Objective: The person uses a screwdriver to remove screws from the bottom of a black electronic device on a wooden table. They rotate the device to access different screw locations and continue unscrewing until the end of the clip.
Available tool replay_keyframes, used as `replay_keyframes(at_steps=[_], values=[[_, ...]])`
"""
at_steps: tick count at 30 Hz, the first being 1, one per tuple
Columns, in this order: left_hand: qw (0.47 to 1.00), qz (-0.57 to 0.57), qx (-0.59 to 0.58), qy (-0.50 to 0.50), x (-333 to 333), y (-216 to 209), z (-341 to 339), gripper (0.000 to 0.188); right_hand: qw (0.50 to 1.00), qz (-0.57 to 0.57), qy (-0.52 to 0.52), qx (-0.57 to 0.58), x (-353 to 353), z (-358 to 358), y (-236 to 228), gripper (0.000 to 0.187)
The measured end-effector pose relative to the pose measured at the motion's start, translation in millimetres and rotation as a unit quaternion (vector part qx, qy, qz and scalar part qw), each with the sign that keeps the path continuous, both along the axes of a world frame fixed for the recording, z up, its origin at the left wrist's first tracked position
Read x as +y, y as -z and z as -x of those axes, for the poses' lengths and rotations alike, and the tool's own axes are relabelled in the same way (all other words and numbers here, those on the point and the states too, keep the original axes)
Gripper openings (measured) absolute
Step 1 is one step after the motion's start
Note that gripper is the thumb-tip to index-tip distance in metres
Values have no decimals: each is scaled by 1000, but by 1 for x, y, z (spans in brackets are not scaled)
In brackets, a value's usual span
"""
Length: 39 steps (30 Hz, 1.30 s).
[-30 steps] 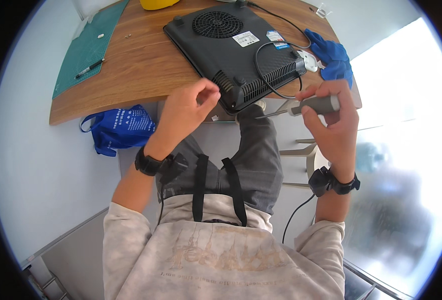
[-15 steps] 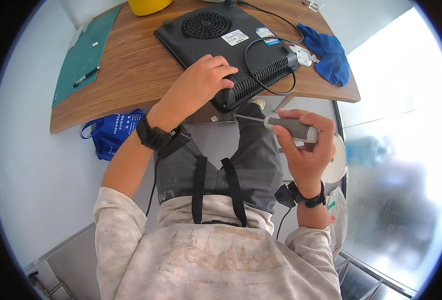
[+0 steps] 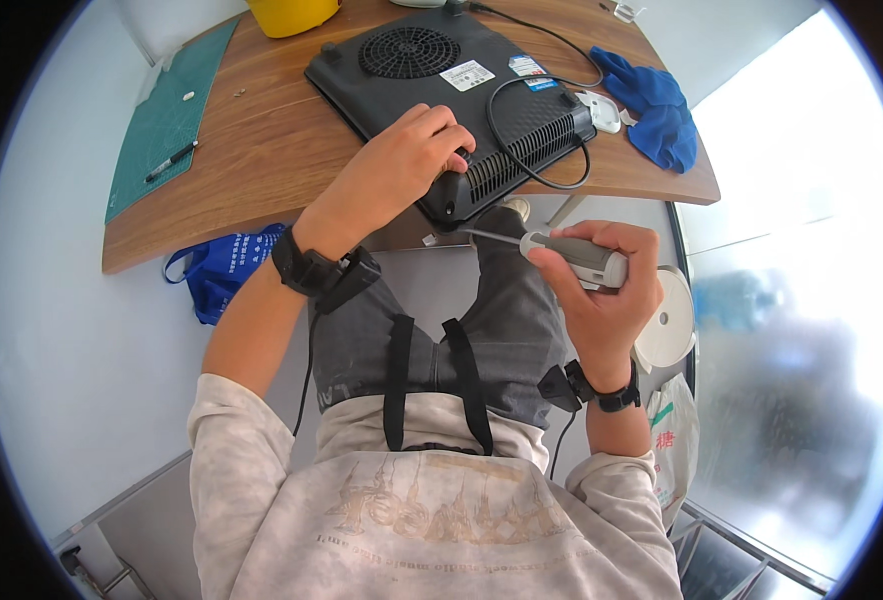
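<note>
A black flat appliance (image 3: 432, 70) lies upside down on the wooden table (image 3: 262, 160), its round fan grille and vent slots facing up and its black cord looped over it. My left hand (image 3: 402, 165) rests on the appliance's near corner, fingers pressed on the casing. My right hand (image 3: 607, 280) is below the table edge, closed around a grey-handled screwdriver (image 3: 572, 255) whose thin shaft points left toward the appliance's corner.
A green cutting mat (image 3: 167, 125) with a black pen (image 3: 172, 160) lies on the table's left. A yellow container (image 3: 292, 12) stands at the back, a blue cloth (image 3: 657, 110) and a white plug (image 3: 602, 110) at the right. A blue bag (image 3: 224, 270) sits on the floor.
My left hand has moved up from the table edge onto the appliance's corner. My right hand has come down and turned the screwdriver so its tip points left.
</note>
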<state>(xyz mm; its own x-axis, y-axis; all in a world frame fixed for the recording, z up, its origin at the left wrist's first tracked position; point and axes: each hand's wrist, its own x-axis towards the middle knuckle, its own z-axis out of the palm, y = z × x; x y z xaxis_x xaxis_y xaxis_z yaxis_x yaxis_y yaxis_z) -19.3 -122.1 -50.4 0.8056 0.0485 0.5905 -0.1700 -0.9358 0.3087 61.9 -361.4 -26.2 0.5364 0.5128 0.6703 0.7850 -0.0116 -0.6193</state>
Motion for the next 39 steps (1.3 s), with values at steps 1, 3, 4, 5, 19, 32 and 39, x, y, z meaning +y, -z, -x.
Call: replay_keyframes(at_steps=[1, 3, 4, 5, 19, 32, 39], values=[[1000, 5, 2, 0, 0, 0, 0, 21, 1000, -1, 0, 11, 0, 0, 0, 49], [1000, 16, 5, 2, 1, 1, 0, 21, 999, -2, 2, 33, -2, 1, 1, 49], [1000, 12, 4, 3, 2, 1, 0, 20, 999, -8, -1, 35, -1, 1, 3, 49], [1000, 9, 4, 3, 2, -1, -1, 20, 999, -14, -6, 38, -1, 0, 6, 49], [1000, -17, 13, -2, 3, -8, -1, 17, 996, 62, 62, 33, -17, -1, 19, 45], [999, -31, 19, -14, 6, -6, -1, 15, 928, 334, 14, 163, -50, -6, 18, 32], [999, -43, 19, -19, 5, -6, -3, 15, 916, 267, -15, 300, -51, 8, 53, 28]])
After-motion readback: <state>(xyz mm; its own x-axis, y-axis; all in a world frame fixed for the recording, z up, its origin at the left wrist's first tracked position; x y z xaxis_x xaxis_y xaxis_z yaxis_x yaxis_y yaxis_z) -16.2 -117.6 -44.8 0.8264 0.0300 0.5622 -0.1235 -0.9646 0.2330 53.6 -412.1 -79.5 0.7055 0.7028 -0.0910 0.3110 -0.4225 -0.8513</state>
